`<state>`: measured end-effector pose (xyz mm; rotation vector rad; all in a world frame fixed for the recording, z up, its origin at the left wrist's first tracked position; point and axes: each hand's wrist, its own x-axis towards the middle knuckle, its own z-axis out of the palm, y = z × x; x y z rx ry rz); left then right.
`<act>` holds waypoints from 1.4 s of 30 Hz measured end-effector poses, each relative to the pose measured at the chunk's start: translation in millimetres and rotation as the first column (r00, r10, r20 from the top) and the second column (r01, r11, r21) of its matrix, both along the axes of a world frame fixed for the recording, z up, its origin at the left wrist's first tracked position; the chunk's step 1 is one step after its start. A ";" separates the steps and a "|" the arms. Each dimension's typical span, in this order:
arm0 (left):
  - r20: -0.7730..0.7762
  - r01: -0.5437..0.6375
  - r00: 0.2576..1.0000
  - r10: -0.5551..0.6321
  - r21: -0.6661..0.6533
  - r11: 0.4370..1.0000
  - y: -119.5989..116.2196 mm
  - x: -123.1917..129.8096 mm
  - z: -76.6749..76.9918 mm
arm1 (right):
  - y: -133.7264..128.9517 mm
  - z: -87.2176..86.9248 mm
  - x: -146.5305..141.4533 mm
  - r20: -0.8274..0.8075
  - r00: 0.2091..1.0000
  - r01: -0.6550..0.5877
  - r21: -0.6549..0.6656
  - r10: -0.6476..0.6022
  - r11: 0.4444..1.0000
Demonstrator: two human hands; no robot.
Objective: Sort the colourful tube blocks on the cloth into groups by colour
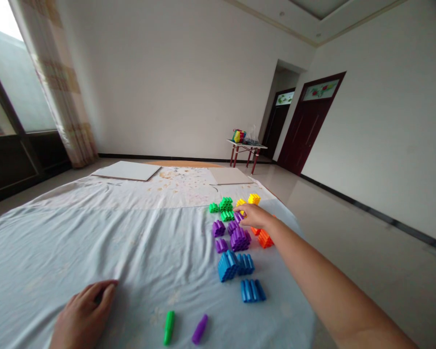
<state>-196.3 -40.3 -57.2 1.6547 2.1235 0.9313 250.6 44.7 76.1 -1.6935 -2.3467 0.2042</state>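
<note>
My right hand (252, 214) reaches out to the colored piles, its fingers round a purple piece (239, 216) between the green bundles (226, 204) and yellow bundles (254, 198). Closer to me are purple bundles (240, 239), then blue bundles (228, 265). Orange bundles (265, 238) are partly behind my right forearm. My left hand (85, 315) rests on the cloth at the lower left, fingers curled; whether it holds anything is hidden. Near the front edge, a single green tube (169, 327) and a single purple tube (199, 329) lie apart from each other.
A light blue cloth (131, 252) covers the table. Two flat boards, a white one (129, 170) and a beige one (230, 176), lie at the far end. Beyond, a small table (256, 146) holds a colorful bag (239, 135).
</note>
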 end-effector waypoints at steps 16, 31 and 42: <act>-0.016 -0.013 1.000 0.013 -0.016 1.000 0.3 -4.6 -3.9 | 39.0 -14.5 -8.8 0.146 0.989 0.047 -0.217 -0.015 0.975; -0.053 -0.001 0.999 0.003 0.028 1.000 -8.1 12.3 12.5 | -57.0 15.2 -72.6 -0.259 0.932 -0.256 0.030 0.255 0.966; -0.054 -0.003 0.999 0.005 0.042 0.999 -10.3 11.3 12.2 | -140.6 -52.1 -124.3 0.019 0.883 -0.444 -0.287 0.468 0.849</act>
